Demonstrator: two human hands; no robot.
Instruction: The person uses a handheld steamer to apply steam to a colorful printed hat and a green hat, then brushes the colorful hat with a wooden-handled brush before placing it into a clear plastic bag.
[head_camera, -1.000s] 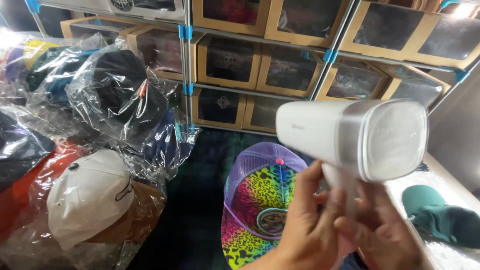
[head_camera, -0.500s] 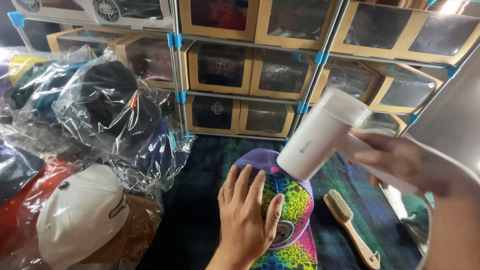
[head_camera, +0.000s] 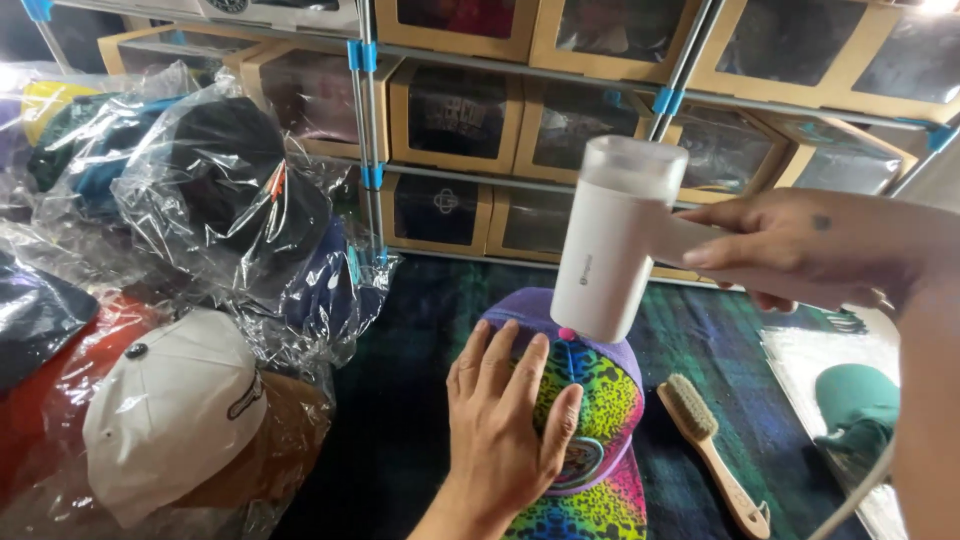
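Head view: left hand (head_camera: 505, 430) on cap (head_camera: 590, 400), right hand (head_camera: 790, 250) gripping steamer (head_camera: 610, 245).

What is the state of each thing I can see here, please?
White handheld appliance: gripped, nose down over the cap's crown.
Multicoloured cap: lying flat, held.
Left hand: pressing the cap.
Right hand: closed on the handle.
Wooden brush: lying untouched.
White cap: bagged.
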